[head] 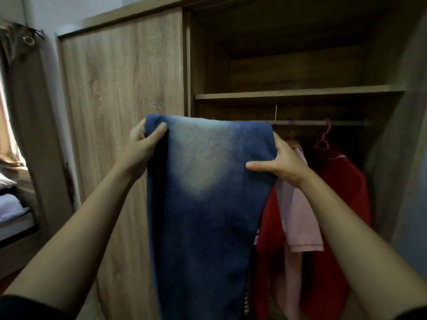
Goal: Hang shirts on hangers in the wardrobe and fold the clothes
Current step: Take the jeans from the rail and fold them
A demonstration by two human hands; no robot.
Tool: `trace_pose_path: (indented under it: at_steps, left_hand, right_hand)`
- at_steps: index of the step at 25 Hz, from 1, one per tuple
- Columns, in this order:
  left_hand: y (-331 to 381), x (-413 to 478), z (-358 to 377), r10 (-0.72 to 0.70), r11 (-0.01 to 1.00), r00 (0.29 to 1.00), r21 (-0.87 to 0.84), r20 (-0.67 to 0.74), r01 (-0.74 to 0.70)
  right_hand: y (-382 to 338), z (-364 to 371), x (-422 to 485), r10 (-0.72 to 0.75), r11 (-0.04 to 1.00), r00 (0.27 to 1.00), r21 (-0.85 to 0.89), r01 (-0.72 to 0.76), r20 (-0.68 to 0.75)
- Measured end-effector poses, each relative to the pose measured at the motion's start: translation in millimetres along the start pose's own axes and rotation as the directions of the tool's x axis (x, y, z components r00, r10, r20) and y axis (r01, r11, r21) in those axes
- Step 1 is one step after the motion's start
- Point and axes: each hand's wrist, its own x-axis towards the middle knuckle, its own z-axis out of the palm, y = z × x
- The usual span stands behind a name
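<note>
While a faded blue denim garment, apparently a pair of jeans (208, 192), is held up at chest height before the open wooden wardrobe (120, 93), both hands are closed on its folded upper edge. The left hand (141, 146) is clamped on the upper left corner, thumb laid across the front of the cloth; the right hand (280, 161) is pinched on the right side a little lower, thumb pressed flat against the front. The hands are kept apart by the width of the fabric, and the rest of the denim is left hanging straight down, out of view at the bottom.

Behind the cloth, a red long-sleeved shirt (342, 204) and a pale pink shirt (300, 209) are seen hung from the metal rail (323, 122), under the wooden shelf (300, 92), with a pink plastic hanger (323, 137) hooked over the rail toward its right end.

A fold in mid-air is judged to be under way. An uneven fold could result, since the right grip sits lower than the left and the long lower part hangs unsupported. The heavy denim could also slip from the pinch, or the hung shirts could be brushed and knocked off the rail if the cloth is swung toward the wardrobe's right side.
</note>
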Motion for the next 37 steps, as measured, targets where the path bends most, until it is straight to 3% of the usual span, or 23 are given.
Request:
trace_pose_path:
  at_steps: [3,5,8,11,12,14,16,19,21,23,24,26,28,30,33,35,37]
  left_hand:
    - [-17,-5,-16,-0.131,0.986,0.969,0.127,0.211,0.105]
    - [-22,-10,-18,-0.106,0.989,0.969,0.125,0.221,0.080]
    - [-15,-10,-8,-0.033,0.999,0.988,-0.015,0.150,0.036]
    - [4,0,6,0.031,0.989,0.999,-0.146,0.015,-0.029]
    - [10,4,10,0.026,0.984,0.999,-0.178,-0.026,-0.030]
    - [16,6,15,0.003,0.980,0.997,-0.197,-0.073,-0.017]
    - [14,10,17,-0.090,0.984,0.993,-0.159,-0.077,0.077]
    - [5,11,1,-0.398,0.915,0.917,-0.068,0.010,0.398]
    - [7,15,-4,-0.578,0.757,0.809,-0.300,0.109,0.581]
    - [-9,3,-8,-0.546,0.637,0.818,-0.544,0.181,0.546]
    - [-18,-8,-9,-0.556,0.617,0.808,-0.555,0.196,0.558]
    - [-35,-33,-9,-0.640,0.667,0.751,-0.367,0.164,0.648]
    - [-37,-48,-7,-0.722,0.589,0.654,-0.294,0.226,0.753]
    - [-30,-52,-8,-0.685,0.611,0.702,-0.371,0.194,0.699]
    - [-25,-55,-16,-0.450,0.740,0.873,-0.469,0.189,0.483]
    - [-18,-57,-16,-0.333,0.861,0.922,-0.335,0.196,0.383]
    - [-10,-54,-14,-0.314,0.918,0.943,-0.218,0.108,0.330]
  right_hand:
    - [0,0,4,-0.023,1.000,0.998,0.000,0.023,-0.058]
    - [-5,-3,6,-0.012,1.000,1.000,-0.018,0.011,-0.028]
    - [-18,-16,14,-0.007,1.000,0.999,-0.006,0.006,-0.039]
    - [-16,-18,4,0.039,0.901,0.979,0.432,0.054,-0.202]
    - [-7,-9,-6,0.089,0.828,0.977,0.559,0.037,-0.196]
    - [12,24,-34,0.233,0.709,0.971,0.692,-0.132,-0.054]
    - [23,49,-47,0.299,0.670,0.950,0.691,-0.272,0.085]
    - [25,56,-35,0.308,0.735,0.951,0.634,-0.239,0.002]
    - [19,58,-26,0.329,0.700,0.944,0.677,-0.228,-0.023]
    - [22,61,-20,0.375,0.657,0.926,0.716,-0.235,-0.040]
    - [24,63,-19,0.406,0.646,0.913,0.722,-0.250,-0.048]
    - [29,64,-15,0.493,0.622,0.869,0.717,-0.314,-0.048]
    - [34,66,-12,0.583,0.597,0.813,0.685,-0.417,-0.013]
    - [33,65,-14,0.605,0.577,0.795,0.660,-0.482,0.052]
    - [32,49,-23,0.360,0.604,0.920,0.712,-0.359,0.158]
    - [29,38,-27,0.217,0.707,0.960,0.649,-0.279,0.176]
    - [27,37,-26,0.190,0.766,0.969,0.594,-0.247,0.157]
